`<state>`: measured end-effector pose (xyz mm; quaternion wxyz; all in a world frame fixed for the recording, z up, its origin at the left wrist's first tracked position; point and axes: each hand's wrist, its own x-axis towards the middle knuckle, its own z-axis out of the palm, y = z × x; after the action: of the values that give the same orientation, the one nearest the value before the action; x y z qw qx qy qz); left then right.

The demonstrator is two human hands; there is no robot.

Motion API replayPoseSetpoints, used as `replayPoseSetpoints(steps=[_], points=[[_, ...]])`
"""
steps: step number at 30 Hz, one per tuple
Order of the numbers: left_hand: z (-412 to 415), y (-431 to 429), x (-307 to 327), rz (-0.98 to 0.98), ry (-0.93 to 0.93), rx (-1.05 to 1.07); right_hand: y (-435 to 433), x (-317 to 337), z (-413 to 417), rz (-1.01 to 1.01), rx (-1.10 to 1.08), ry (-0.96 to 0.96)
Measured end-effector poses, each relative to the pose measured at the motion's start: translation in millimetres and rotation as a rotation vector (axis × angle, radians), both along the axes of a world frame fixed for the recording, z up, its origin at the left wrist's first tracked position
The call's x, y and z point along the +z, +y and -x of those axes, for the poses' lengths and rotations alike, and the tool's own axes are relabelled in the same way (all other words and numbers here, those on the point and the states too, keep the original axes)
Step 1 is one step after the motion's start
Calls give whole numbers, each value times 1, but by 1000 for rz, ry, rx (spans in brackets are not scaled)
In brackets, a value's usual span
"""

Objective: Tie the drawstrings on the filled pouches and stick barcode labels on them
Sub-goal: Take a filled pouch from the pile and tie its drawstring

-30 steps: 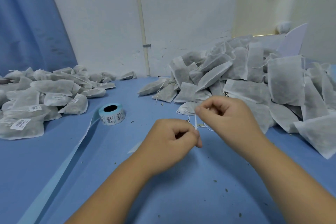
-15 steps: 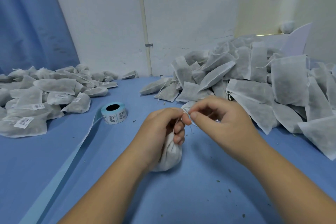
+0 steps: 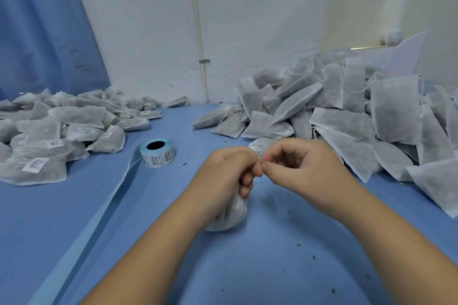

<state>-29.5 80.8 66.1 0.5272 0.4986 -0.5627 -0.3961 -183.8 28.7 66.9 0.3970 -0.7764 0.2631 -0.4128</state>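
left hand grips neck of soft white nonwoven filled pouch; right hand pinches thin white drawstring. light, squashy; hold at neck.

Hands closed up: right hand now pinches drawstring against left hand, which now grips pouch neck, right of label roll.
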Motion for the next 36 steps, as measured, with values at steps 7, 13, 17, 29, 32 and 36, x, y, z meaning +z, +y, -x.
replayPoseSetpoints(steps=[7,13,17,29,32,36], points=[[-3,2,2,-55,-51,-72,0,-1,-1,-33,20,53],[-7,2,2,-91,6,-83,-4,-3,0,-1,27,76],[-8,3,1,-104,-6,-118,-4,-2,1,4,63,113],[-13,4,3,-136,-91,-148,-12,-6,6,-104,171,161],[-9,4,1,-127,-171,-77,-15,-9,7,-103,130,198],[-5,0,-5,-82,-262,15,-16,-11,7,-124,62,236]])
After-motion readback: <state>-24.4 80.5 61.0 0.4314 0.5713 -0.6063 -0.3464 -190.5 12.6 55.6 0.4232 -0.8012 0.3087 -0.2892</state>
